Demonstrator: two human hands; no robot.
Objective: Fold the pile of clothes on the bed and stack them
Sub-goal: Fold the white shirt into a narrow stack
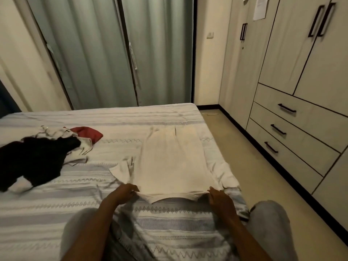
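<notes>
A cream shirt [169, 159] lies flat on the bed [56, 210], its far hem towards the bed's far edge and its collar at the near end. Its right side runs close to the bed's right edge, where a sleeve bunches in soft folds; beyond that edge is a strip of bare floor [250, 166] in front of the wardrobe [301, 113]. Left of the shirt, a stretch of open bedspread separates it from the pile of clothes [37, 155]: a black garment on top, white striped cloth under it, a red piece at the far side. The pile's left part is cut off by the frame.

The left hand [123, 193] grips the shirt at the left of the collar, fingers curled and pinching the fabric. The right hand [219, 199] holds the right of the collar, thumb on the cloth; its fingers lie partly behind the hand, so how they close I cannot tell. The collar edge between them is lifted slightly, shadow beneath.

The bedspread is woven, with grey and white bands and zigzag rows. The shirt looks thin and smooth. Grey-clad knees flank the forearms at the bottom
</notes>
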